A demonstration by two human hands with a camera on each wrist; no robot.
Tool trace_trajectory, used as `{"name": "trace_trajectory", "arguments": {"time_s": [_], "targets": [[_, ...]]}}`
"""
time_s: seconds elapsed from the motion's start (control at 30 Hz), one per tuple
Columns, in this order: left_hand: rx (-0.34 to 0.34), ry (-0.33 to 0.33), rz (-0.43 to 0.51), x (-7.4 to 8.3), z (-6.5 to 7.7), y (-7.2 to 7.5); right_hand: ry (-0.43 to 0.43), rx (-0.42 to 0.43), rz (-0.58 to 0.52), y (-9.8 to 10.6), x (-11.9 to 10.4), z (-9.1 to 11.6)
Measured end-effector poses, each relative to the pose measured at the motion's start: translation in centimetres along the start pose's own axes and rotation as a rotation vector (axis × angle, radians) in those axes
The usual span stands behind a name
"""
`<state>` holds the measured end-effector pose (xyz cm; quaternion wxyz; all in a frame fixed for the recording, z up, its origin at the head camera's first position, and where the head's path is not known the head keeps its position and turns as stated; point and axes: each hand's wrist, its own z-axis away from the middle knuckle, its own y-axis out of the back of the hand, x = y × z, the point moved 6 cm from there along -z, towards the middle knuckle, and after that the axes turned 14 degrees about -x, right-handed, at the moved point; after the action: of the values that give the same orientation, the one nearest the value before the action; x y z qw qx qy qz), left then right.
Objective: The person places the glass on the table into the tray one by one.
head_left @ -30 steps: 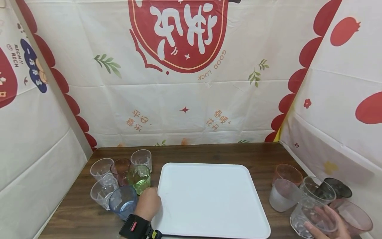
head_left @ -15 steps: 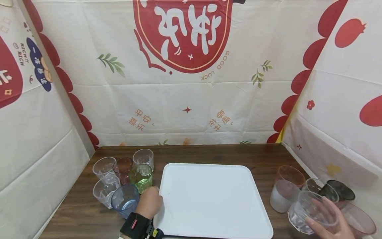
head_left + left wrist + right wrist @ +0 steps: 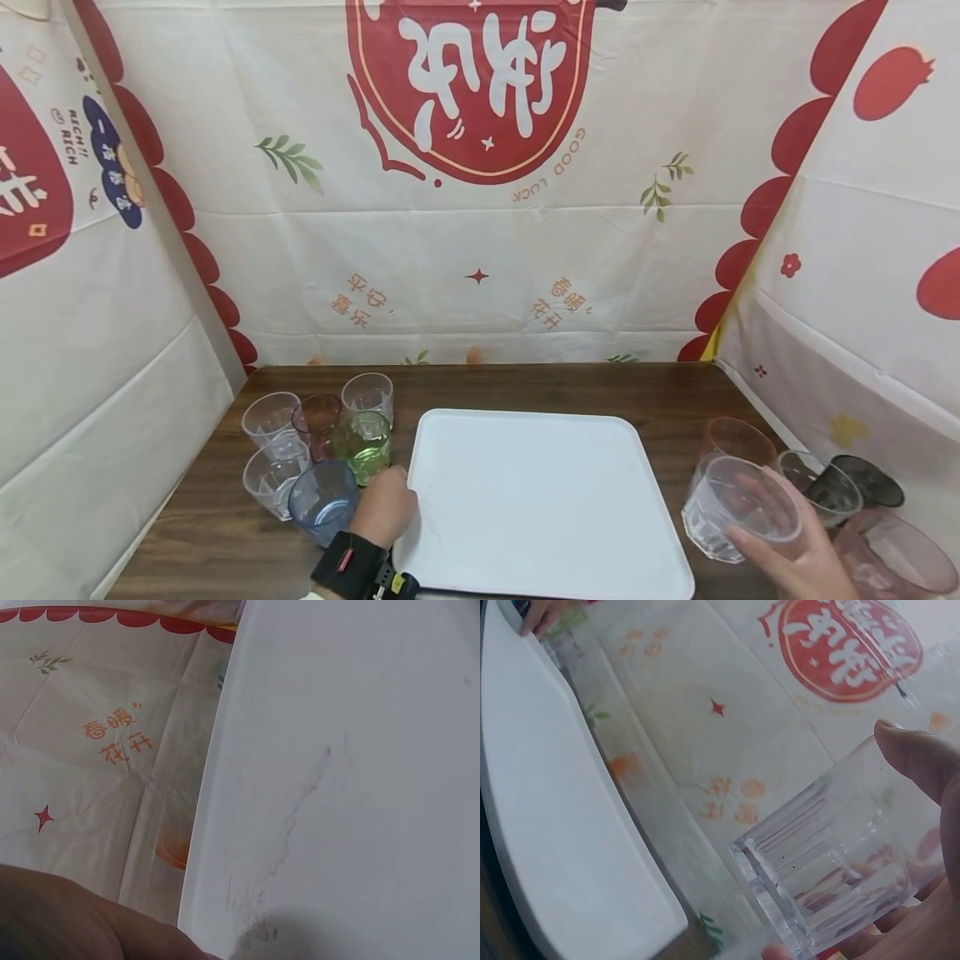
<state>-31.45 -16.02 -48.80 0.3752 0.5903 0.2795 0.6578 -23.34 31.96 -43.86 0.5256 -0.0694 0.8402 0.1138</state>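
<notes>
My right hand (image 3: 795, 542) grips a clear glass tumbler (image 3: 738, 508), tilted and lifted over the table's right side. In the right wrist view this tumbler (image 3: 840, 862) shows ridged sides and a thick base, my thumb on one side and fingers on the other. My left hand (image 3: 386, 504) holds the left edge of the white tray (image 3: 547, 500); in the right wrist view a digit laps over the rim, while its other fingers are mostly hidden. Close by stand a blue glass (image 3: 324, 504) and a green glass (image 3: 365, 450).
Behind the blue glass are clear glasses (image 3: 276, 475) and a brown one (image 3: 317, 425). At right stand an orange-tinted glass (image 3: 742, 437), another clear glass (image 3: 821, 483), a dark glass (image 3: 870, 479) and a pink glass (image 3: 896, 554). Printed cloth (image 3: 480, 242) walls surround the table.
My right hand has lifted the clear tumbler away from the right-hand cluster and brought it left toward the tray. The left hand stays at the tray's edge. The head view has shifted slightly.
</notes>
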Motion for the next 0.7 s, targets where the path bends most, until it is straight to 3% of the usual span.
{"name": "trace_trajectory", "arguments": {"time_s": [0.27,0.43,0.53,0.7], "targets": [[-0.035,0.050,0.051,0.3,-0.2,-0.5,-0.059,-0.039,-0.017,-3.7,-0.9,-3.0],[0.002,0.028,0.058,0.0,-0.1,-0.3,-0.187,-0.031,-0.024,-6.2,-0.7,-5.7],[0.011,0.029,0.052,-0.3,0.0,-0.1,-0.270,-0.035,0.031,-7.5,-0.5,-7.5],[-0.017,0.063,0.047,-0.5,-0.3,0.0,-0.349,-0.074,0.104,-9.3,-0.3,-10.2]]}}
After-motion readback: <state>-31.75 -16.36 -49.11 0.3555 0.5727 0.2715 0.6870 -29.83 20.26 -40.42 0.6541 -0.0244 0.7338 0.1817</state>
